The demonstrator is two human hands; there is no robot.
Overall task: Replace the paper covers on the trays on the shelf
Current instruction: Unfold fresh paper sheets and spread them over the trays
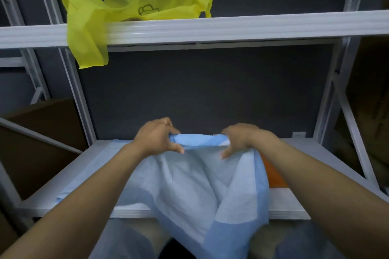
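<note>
A light blue paper cover [189, 185] lies bunched over the lower shelf [294, 202] and hangs past its front edge. My left hand [156, 137] grips the cover's far edge, fingers curled round the gathered fold. My right hand [244, 139] holds the same edge a little to the right, fingers hooked into the paper. An orange tray [273, 172] peeks out from under the cover's right side. Another flat pale blue sheet [99, 166] lies on the shelf's left part.
A yellow plastic bag [134, 12] sits on the upper shelf [252, 27] and droops over its front rail. Brown cardboard boxes [42, 143] stand in the left bay, more boxes [370, 90] at right. White metal uprights [69, 82] frame the bay.
</note>
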